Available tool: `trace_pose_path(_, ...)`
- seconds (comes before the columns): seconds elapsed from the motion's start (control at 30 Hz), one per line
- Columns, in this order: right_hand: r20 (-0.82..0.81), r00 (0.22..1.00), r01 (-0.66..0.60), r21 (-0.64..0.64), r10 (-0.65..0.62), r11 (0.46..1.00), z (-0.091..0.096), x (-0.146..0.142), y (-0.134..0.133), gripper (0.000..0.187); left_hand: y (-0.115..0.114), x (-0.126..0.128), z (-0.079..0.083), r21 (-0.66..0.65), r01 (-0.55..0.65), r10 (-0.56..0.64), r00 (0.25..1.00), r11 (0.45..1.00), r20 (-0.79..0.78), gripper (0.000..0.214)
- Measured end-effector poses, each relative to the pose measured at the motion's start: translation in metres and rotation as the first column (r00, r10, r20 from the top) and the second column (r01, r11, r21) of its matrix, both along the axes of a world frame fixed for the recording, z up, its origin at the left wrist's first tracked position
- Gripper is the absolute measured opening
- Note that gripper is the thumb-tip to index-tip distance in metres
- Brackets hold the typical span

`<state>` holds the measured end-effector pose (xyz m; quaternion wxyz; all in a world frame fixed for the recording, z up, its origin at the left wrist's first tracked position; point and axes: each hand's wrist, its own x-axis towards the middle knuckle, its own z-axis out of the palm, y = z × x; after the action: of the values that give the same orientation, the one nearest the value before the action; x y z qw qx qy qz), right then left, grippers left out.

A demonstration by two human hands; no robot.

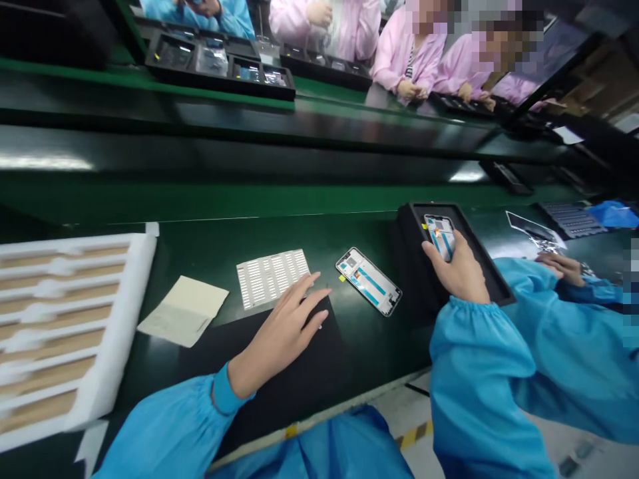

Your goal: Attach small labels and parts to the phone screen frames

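Observation:
My left hand point(282, 332) lies flat on the dark mat with fingers stretched out, its fingertips near a white sticker sheet point(272, 276). It holds nothing. A phone frame point(368, 281) lies face up on the bench just right of those fingers. My right hand point(456, 269) reaches into a black tray point(479, 256) and its fingers close round a second phone frame point(440, 234) inside the tray. Both arms wear blue sleeves.
A white foam rack point(64, 326) with slots stands at the left, a cream paper point(184, 309) beside it. A co-worker's hand point(562, 266) in a blue sleeve works at the right. Across the green conveyor point(249, 193) sit black trays point(219, 60) and people in pink coats.

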<state>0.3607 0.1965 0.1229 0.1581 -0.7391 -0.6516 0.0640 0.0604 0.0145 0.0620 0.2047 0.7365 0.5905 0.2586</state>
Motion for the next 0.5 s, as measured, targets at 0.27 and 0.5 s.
trace_pose_path(0.27,-0.061,0.994,0.101,0.111,-0.095,0.989,0.0,-0.008,0.004,0.069,-0.007,0.005,0.008,-0.041,0.082,-0.079,0.993,0.996,0.087,0.032)
trace_pose_path(0.5,-0.172,0.984,0.013,0.365,0.054,0.931,0.037,-0.005,-0.007,0.049,-0.015,-0.004,0.019,-0.092,0.048,-0.026,0.971,0.995,0.236,0.034)
